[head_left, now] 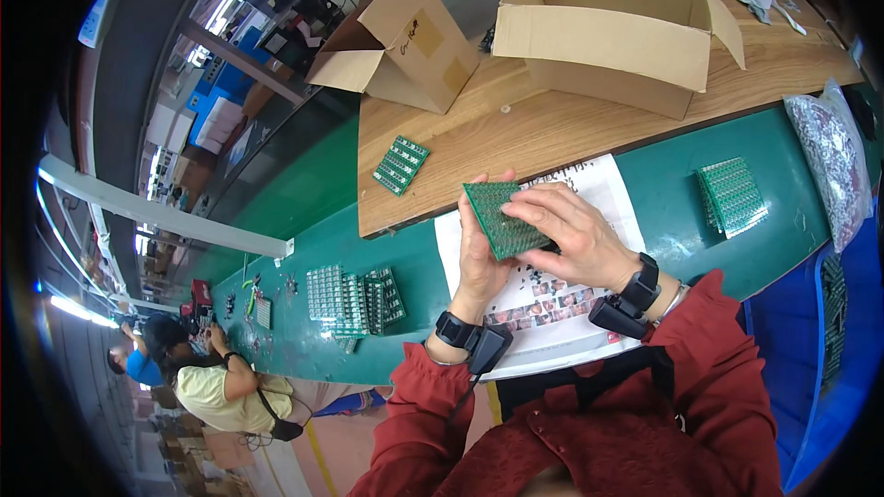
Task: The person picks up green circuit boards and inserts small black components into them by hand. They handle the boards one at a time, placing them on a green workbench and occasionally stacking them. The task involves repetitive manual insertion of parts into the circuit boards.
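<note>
Since your left hand and right hand are both gripping that green circuit board over the white sheet, I'd support its edges and press its face lightly.

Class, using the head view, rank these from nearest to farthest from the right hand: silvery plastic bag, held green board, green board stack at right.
1. Held green board: touching the right hand, on its left.
2. Green board stack: on the green tabletop, to the hand's right.
3. Silvery plastic bag: farther right, past the stack.
</note>
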A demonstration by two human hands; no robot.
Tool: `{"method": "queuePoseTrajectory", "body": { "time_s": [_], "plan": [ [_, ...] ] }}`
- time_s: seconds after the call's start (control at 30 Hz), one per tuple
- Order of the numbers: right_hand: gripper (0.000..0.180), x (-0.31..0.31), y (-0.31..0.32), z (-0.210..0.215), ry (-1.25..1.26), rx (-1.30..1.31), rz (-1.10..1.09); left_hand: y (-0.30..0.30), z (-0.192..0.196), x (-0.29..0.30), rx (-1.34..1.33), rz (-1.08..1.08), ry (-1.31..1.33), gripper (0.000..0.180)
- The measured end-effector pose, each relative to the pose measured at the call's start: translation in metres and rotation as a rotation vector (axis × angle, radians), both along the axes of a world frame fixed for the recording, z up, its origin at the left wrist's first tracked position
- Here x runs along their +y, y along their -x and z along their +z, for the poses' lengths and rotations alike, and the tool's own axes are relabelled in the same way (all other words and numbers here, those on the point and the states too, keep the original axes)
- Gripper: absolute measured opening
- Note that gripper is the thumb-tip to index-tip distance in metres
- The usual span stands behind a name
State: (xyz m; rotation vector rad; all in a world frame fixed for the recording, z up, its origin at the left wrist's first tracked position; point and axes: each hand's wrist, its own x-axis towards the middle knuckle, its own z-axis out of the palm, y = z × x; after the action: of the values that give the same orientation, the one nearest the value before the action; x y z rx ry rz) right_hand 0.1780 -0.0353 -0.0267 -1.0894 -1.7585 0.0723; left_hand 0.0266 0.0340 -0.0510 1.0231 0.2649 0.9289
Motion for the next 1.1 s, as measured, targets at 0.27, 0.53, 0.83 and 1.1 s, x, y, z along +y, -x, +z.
{"method": "queuePoseTrajectory", "body": {
  "time_s": [0.27, 0.53, 0.83, 1.1],
  "plan": [
    [0.031, 0.002, -0.016, 0.004, -0.090, 0.165, -0.002, 0.006, -0.009, 0.002, 0.169, 0.084, -0.003, 0.039],
    [0.030, 0.000, -0.008, -0.006, 0.240, 0.706, -0.023, 0.010, -0.008, 0.005, 0.146, 0.044, 0.065, 0.021],
    [0.055, 0.006, -0.015, -0.003, 0.253, 0.470, -0.217, 0.005, 0.006, -0.005, 0.163, 0.032, 0.185, 0.024],
    [0.088, -0.002, -0.011, 0.013, 0.368, -0.090, -0.227, 0.011, 0.004, -0.003, 0.075, -0.050, 0.290, 0.023]
  ]
}}
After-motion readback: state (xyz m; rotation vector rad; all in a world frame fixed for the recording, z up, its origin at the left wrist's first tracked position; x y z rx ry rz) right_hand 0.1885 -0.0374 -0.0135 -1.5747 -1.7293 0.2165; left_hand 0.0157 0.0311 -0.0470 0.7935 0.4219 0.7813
